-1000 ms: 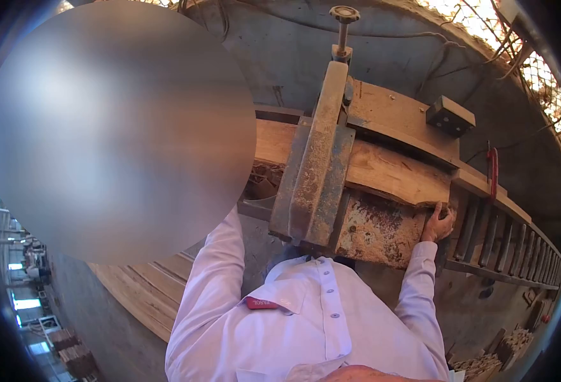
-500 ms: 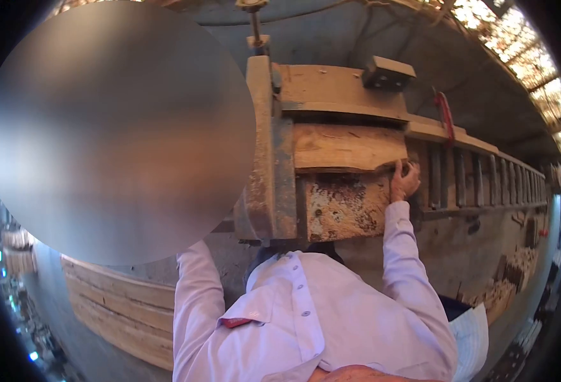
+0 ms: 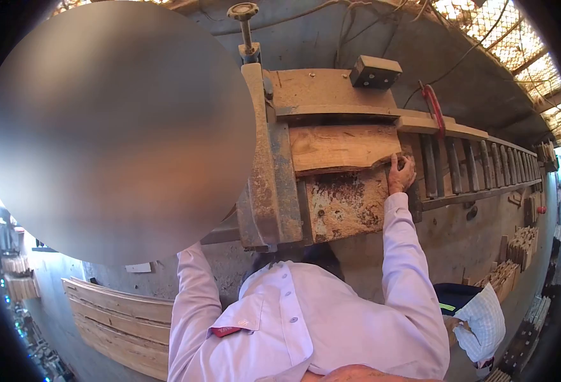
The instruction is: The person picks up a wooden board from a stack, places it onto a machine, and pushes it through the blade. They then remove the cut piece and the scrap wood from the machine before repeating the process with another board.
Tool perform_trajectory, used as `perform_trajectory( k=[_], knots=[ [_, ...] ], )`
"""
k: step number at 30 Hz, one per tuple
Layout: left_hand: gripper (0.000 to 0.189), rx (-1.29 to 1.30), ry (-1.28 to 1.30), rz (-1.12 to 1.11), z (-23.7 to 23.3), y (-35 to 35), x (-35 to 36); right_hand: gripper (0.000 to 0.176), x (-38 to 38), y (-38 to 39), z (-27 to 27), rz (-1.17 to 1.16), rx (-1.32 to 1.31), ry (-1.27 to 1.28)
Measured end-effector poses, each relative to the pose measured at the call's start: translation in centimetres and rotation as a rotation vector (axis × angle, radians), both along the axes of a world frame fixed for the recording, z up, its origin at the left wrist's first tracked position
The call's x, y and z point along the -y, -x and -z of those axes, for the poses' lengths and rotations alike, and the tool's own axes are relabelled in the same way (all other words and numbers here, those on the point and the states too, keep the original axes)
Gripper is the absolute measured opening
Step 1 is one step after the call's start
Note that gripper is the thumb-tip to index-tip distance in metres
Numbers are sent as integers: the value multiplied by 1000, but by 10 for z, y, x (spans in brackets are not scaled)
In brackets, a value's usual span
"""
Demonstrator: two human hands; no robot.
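A wooden board (image 3: 338, 148) with a rough, wavy near edge lies on the machine table (image 3: 350, 207), along a straight wooden fence (image 3: 338, 114). At the board's right end is my right hand (image 3: 402, 173), its fingers curled round the end near the wavy edge. The board's left end meets the upright metal machine frame (image 3: 268, 153). My left hand is hidden by the large blurred circle; only the sleeve shows below it.
A roller conveyor (image 3: 478, 167) runs off to the right, with a red clamp (image 3: 433, 109) on the rail. A dark block (image 3: 376, 73) sits behind the fence. Planks (image 3: 118, 318) are stacked at lower left. Another person (image 3: 478, 321) is at lower right.
The view has shifted slightly. My right hand keeps its hold at the board's right end. More of the other person shows at lower right.
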State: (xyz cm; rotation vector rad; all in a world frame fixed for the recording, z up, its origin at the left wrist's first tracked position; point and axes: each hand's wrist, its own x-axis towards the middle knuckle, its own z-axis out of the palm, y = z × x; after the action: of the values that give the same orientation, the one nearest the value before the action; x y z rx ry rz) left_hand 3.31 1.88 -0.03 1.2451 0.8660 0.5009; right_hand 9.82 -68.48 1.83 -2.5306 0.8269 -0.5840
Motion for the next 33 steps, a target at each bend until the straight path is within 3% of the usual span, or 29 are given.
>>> perform_trajectory(
  k=[1,4,5,7,8,10,11,13,15,17,19,23,26,29,33],
  knots=[
    [59,27,33,-7,-4,1,3,61,2,0,-8,-2,-7,3],
    [60,95,99,14,-20,2,17,53,37,-5,9,-178,388,-887],
    [60,61,87,5,-17,3,14,46,32,1,4,-95,579,-928],
    [61,28,67,5,-8,0,6,40,-6,24,-29,38,685,-1206],
    [61,26,59,16,-4,-1,2,33,-20,34,-23,82,622,-1295],
    [62,49,45,35,3,-2,-1,35,-34,55,31,-224,455,-1373],
    [63,75,39,40,8,-2,-3,41,-74,67,32,-383,348,-1363],
    [66,103,29,70,3,2,-1,41,-142,60,-17,-41,219,-1796],
    [66,121,56,59,-6,1,7,44,-154,37,42,-421,312,-2212],
    [62,2,-21,71,14,-1,-14,43,-178,12,39,-181,296,-2033],
    [60,33,-3,56,3,0,-3,42,-187,6,33,-71,303,-1921],
    [61,144,102,31,0,-1,4,41,-188,19,15,-97,345,-1849],
    [64,-122,-48,78,20,-2,-28,41,-191,31,15,-68,348,-1849],
    [66,30,19,70,2,0,-8,41,-180,67,14,-6,336,-1799],
    [63,20,55,42,15,-2,-18,42,-126,114,17,25,339,-1671]
  ],
)
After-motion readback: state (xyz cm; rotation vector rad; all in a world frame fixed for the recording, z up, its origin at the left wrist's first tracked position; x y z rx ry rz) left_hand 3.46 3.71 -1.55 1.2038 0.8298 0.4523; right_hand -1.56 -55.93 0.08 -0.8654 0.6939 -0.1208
